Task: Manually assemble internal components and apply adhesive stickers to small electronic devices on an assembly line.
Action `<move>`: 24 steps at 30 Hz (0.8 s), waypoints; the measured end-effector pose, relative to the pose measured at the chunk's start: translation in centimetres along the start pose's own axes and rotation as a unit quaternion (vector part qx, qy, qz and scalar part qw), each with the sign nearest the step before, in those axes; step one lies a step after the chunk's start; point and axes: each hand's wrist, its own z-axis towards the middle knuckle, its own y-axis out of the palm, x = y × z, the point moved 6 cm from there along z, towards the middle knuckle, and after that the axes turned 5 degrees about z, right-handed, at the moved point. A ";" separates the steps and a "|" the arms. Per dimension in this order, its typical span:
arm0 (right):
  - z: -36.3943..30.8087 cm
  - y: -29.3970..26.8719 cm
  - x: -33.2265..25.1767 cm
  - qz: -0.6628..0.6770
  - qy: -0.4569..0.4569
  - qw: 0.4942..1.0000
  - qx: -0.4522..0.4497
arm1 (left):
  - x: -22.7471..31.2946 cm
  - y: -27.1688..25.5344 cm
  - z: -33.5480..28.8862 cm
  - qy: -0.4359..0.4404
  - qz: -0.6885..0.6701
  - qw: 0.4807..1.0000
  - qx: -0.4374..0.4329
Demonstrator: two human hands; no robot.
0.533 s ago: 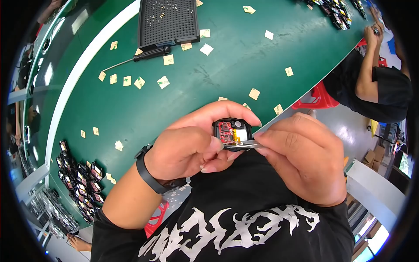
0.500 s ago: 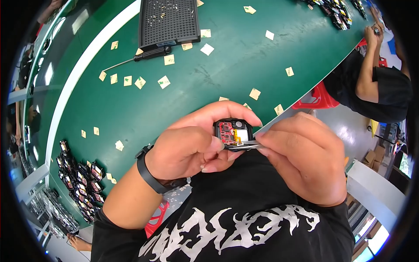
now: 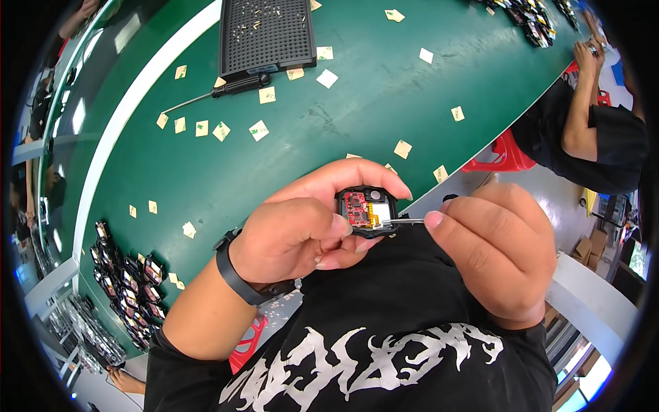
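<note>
My left hand (image 3: 292,230) is closed around a small black watch-like case (image 3: 392,199), holding it up in front of my body. Inside the open case show a red circuit board (image 3: 357,209), a white block (image 3: 383,211) and a yellow flex strip (image 3: 373,214). From the right, my right hand (image 3: 504,240) pinches thin metal tweezers (image 3: 408,221) whose tips reach into the lower part of the case by the white block. What exactly the tips touch is too small to tell.
On the green table (image 3: 309,144) lie a black perforated tray (image 3: 268,41) with small metal pieces, a screwdriver (image 3: 240,84) and several square paper pieces (image 3: 259,130). Many similar black cases (image 3: 127,288) are piled at the left. A person (image 3: 583,130) sits at the far right.
My right hand has shifted slightly right and turned, so the tweezers now lie more level with their tips still in the case. My left hand and the case are nearly still.
</note>
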 end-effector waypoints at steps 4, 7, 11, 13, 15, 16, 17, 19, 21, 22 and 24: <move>-0.1 0.4 -0.6 -0.059 -0.052 0.997 -0.019 | 0.0 0.0 0.0 0.000 0.000 1.000 0.003; -0.3 0.6 -1.0 -0.068 -0.071 0.995 -0.023 | 0.0 -0.1 0.0 -0.001 -0.004 1.000 -0.001; -0.6 1.0 -1.3 -0.084 -0.106 0.991 -0.017 | 0.0 0.0 0.0 -0.003 -0.006 1.000 -0.003; -0.7 1.2 -1.5 -0.093 -0.109 0.990 -0.014 | 0.0 -0.2 0.1 -0.001 -0.009 1.000 -0.005; -0.6 1.5 -1.5 -0.101 -0.113 0.988 -0.012 | 0.0 -0.3 0.1 0.001 -0.011 1.000 -0.008; -0.7 1.5 -1.5 -0.119 -0.128 0.985 0.009 | 0.0 -0.2 0.1 0.002 -0.014 1.000 -0.014; -0.7 1.5 -1.6 -0.137 -0.143 0.980 0.029 | 0.0 -0.2 0.1 0.004 -0.017 1.000 -0.019; -0.8 1.5 -1.6 -0.138 -0.142 0.980 0.028 | -0.1 -0.2 0.1 0.006 -0.021 1.000 -0.019; -1.0 1.6 -1.7 -0.139 -0.142 0.980 0.026 | -0.1 -0.2 0.1 0.007 -0.024 1.000 -0.019; -1.0 1.6 -1.7 -0.142 -0.142 0.979 0.025 | -0.1 -0.2 0.0 0.006 -0.027 0.999 -0.018; -1.2 1.6 -1.6 -0.144 -0.142 0.979 0.024 | -0.1 -0.2 0.0 0.005 -0.030 0.999 -0.018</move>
